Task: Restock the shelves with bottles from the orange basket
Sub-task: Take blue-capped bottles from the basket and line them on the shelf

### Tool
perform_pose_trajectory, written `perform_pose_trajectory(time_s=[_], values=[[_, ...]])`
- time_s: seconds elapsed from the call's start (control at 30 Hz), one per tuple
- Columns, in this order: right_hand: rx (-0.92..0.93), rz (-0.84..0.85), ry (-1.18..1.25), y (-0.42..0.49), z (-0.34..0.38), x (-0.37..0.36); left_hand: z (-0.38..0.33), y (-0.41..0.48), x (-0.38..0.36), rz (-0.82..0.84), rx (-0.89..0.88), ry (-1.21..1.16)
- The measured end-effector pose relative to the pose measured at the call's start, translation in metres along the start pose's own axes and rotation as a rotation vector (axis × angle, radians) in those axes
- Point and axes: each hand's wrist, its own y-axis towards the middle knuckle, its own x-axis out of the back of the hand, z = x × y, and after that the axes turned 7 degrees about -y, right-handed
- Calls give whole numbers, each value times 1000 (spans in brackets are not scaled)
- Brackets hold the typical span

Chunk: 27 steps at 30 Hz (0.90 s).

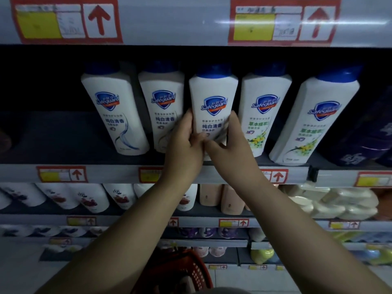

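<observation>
A white Safeguard bottle [213, 98] with a blue cap stands in the middle of the upper shelf [106, 174]. My left hand [184, 143] grips its lower left side and my right hand [230, 141] grips its lower right side, thumbs meeting on the label. Two like bottles [115, 111] [163, 109] stand to its left. Two green-labelled ones [263, 111] [316, 122] stand to its right. The orange basket [180, 272] sits low between my forearms; what it holds is hidden.
A dark blue pack [364, 141] fills the shelf's right end. The shelf's left end is dark and bare. Below are rows of white bottles [89, 198], peach bottles [229, 200] and pale soap packs [339, 202]. Price tags with red arrows line the shelf edges.
</observation>
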Motion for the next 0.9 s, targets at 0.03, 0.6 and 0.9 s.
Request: perform_pose_trajectory(time_s=[0.03,0.6,0.9], values=[[-5,13,20,-1,0,0,-1,-2,0,1,-3,10],[-143,-122,113,-79,66,-38,-52,-60,70,168,121,-264],[-207,-132,208,-146,76,-97,-58,-121,128,200,212,-364]])
